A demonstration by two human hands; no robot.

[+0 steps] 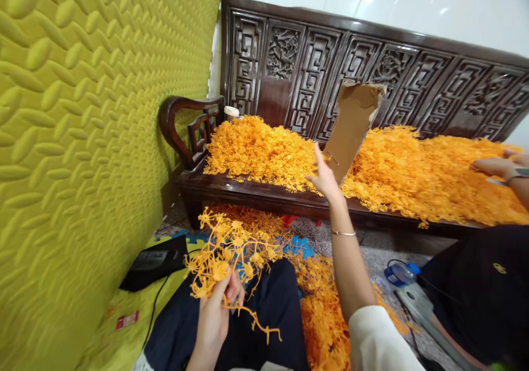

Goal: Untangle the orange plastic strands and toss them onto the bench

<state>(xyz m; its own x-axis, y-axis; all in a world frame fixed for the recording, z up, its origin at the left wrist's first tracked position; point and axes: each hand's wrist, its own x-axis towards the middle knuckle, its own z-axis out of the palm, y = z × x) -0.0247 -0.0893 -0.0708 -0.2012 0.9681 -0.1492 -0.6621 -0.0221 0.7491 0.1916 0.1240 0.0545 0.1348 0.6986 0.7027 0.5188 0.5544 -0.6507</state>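
My left hand (219,296) is closed around the stems of an orange plastic cluster (235,244), which has thin branching stalks and small flower-like pieces. One loose stalk hangs off to its right, over my lap. Stretched out above the bench's front edge, my right hand (325,178) has its fingers apart and holds nothing I can see. It is at the right end of a heap of small orange pieces (264,150). Just behind that hand, a brown cardboard piece (351,123) leans upright between this heap and a second orange heap (405,167).
A dark carved wooden bench (248,190) spans the view. More orange stalks (326,316) cover the floor. At right, a co-worker's hand (494,167) touches the second heap. A bottle (400,273), a black device (155,261) with a cable, and a yellow padded wall (103,112) surround me.
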